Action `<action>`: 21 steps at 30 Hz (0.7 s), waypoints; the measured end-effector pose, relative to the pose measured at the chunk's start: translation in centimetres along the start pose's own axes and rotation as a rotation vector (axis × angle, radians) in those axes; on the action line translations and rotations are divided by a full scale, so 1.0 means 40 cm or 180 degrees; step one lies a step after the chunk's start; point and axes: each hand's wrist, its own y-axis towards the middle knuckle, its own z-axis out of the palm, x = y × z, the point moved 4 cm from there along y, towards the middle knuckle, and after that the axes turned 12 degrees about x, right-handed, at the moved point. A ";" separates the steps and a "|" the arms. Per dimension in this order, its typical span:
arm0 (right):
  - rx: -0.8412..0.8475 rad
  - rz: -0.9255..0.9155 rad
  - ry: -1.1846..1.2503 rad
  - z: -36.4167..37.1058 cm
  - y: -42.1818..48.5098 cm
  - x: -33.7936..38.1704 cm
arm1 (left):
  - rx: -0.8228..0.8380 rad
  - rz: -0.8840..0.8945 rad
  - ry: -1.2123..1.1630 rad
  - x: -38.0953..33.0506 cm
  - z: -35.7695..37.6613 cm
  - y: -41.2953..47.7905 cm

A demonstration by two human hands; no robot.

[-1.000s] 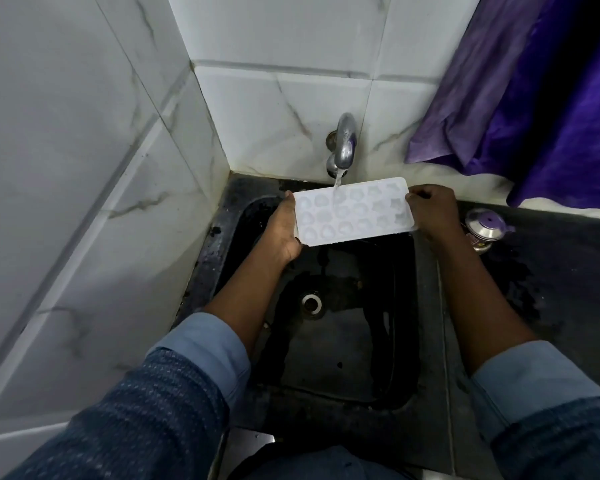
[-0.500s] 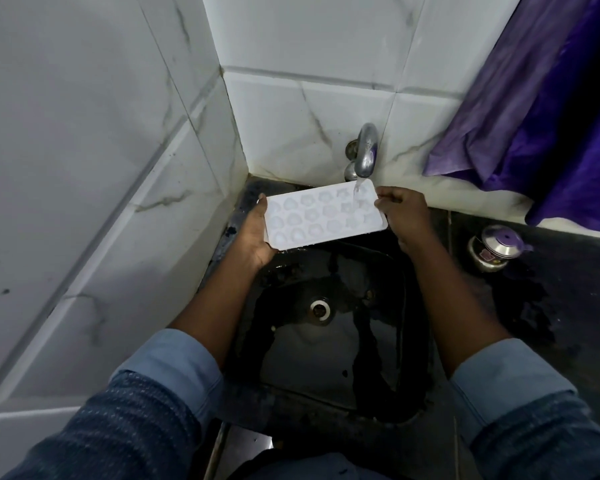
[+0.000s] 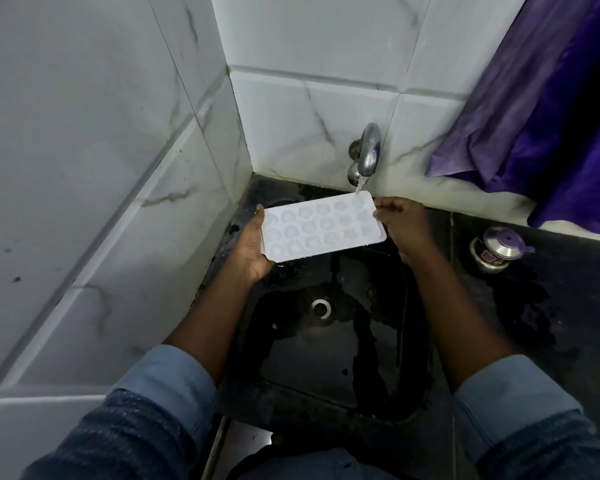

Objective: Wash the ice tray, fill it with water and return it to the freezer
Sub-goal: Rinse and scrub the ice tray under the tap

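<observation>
A white ice tray (image 3: 323, 226) with several shaped cavities is held level over the dark sink (image 3: 329, 344). My left hand (image 3: 250, 247) grips its left end from below. My right hand (image 3: 400, 225) pinches its right end. A chrome tap (image 3: 368, 152) on the back wall runs water onto the tray's far right corner.
White marble-look tiles form the left wall and back wall. A small steel pot with a purple lid (image 3: 496, 249) stands on the wet black counter (image 3: 551, 306) at right. Purple cloth (image 3: 548, 98) hangs at the upper right. The sink drain (image 3: 321, 307) lies below the tray.
The tray has shifted left under the tap, so the stream now lands on its far right corner instead of its middle. Both hands kept their grip.
</observation>
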 end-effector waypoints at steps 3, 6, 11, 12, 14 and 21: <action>-0.0160 0.0017 -0.0064 -0.032 -0.018 -0.011 | -0.0043 -0.0094 -0.0040 0.027 0.035 0.003; -0.0409 0.0065 -0.0056 -0.072 -0.031 -0.025 | -0.0012 -0.0153 -0.0065 0.049 0.090 0.006; -0.0692 0.0069 -0.0002 -0.144 -0.047 -0.035 | 0.0038 -0.0275 -0.0048 0.083 0.163 0.026; -0.0741 0.0062 0.0010 -0.159 -0.045 -0.040 | 0.0072 -0.0307 -0.0033 0.088 0.176 0.032; -0.0806 0.0045 -0.0002 -0.182 -0.039 -0.044 | 0.0161 -0.0342 0.0008 0.094 0.204 0.041; -0.0768 -0.0135 -0.0503 -0.201 -0.022 -0.038 | 0.0187 -0.0384 0.0092 0.091 0.234 0.044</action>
